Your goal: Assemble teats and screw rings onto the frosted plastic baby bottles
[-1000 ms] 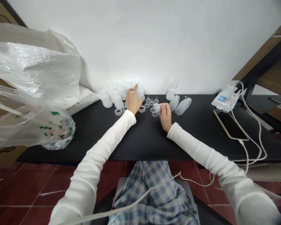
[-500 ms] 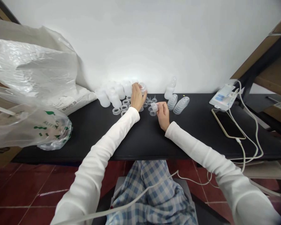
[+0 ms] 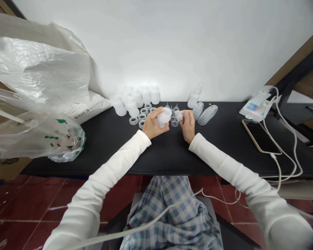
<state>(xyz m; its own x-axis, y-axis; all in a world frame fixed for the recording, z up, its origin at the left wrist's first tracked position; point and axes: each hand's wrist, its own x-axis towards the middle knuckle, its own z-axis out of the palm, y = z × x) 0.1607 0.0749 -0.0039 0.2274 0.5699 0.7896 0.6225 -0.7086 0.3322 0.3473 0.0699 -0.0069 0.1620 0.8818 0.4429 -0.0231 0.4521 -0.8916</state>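
Centre of frame: I log the left hand curled around a white bottle, tilted, its open mouth toward the right; whether its base touches the surface, I cannot tell. Just right of centre, the right hand pinches a clear ribbed collar between closed fingers, near the bottle but apart. Loose rings lie left of centre, with upright bottles behind. My judgement: the step in hand is bringing bottle and collar together; the next move calls for squaring the collar to the mouth without squeezing the bottle.
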